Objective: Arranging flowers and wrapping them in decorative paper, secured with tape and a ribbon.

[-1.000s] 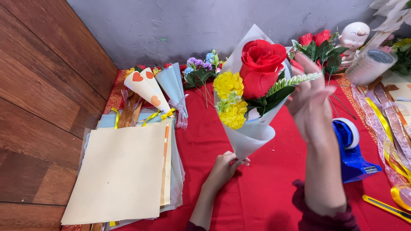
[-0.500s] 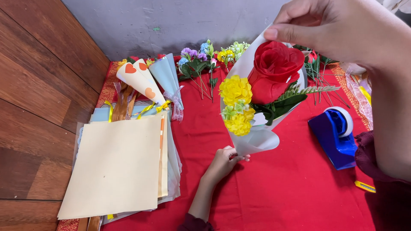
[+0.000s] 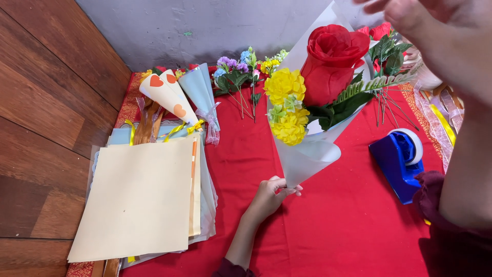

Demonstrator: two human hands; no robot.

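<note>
Two hands work: left hand (image 3: 269, 197) fingers clamped on the paper-wrapped bouquet (image 3: 312, 102); right hand (image 3: 435, 20) has risen off its top edge (grip unclear, blurred).

A paper stack (image 3: 138, 197) lies at lower left on the red surface (image 3: 333, 241). Two wrapped cones (image 3: 182, 97) and loose flowers (image 3: 241, 72) sit above. A blue tape dispenser (image 3: 400, 161) stands right.

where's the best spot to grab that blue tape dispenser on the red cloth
Grip the blue tape dispenser across its two flat side walls near the middle, coming down from above. It sits upright on the red cloth, roll at the far end, sides apparently unobstructed.
</note>
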